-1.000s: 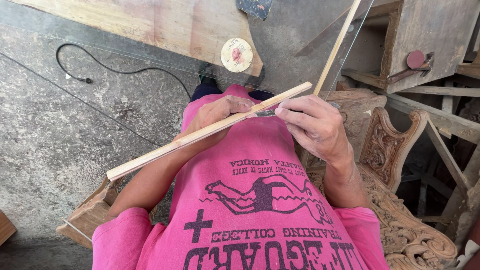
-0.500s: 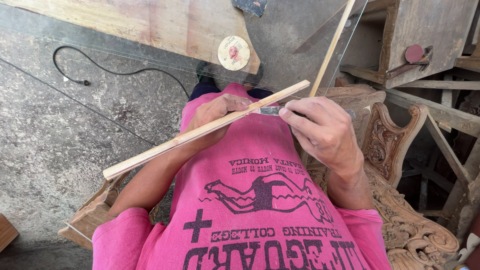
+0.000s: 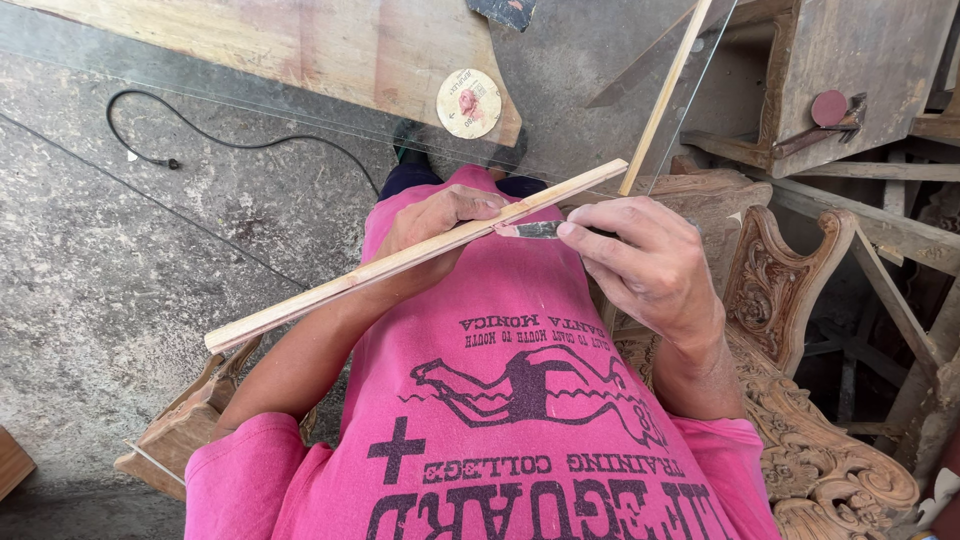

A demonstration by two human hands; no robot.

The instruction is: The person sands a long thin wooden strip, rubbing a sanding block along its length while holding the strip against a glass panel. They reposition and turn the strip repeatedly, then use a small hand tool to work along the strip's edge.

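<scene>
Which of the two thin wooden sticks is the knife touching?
The long flat strip slanting across the pink shirt, gripped by the left hand. The other stick stands steeply behind, untouched. The right hand holds the knife.

Pale wooden strip (image 3: 400,262), pink shirt (image 3: 500,400) with dark print, seemingly brown carved chair (image 3: 800,300).

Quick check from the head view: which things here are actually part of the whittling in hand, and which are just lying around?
In hand:
- left hand gripping the long wooden strip
- right hand holding the small knife blade against the strip

Lying about:
- black cable on the concrete floor
- round tin lid on the wooden board
- carved wooden chair
- thin stick leaning upright
</scene>
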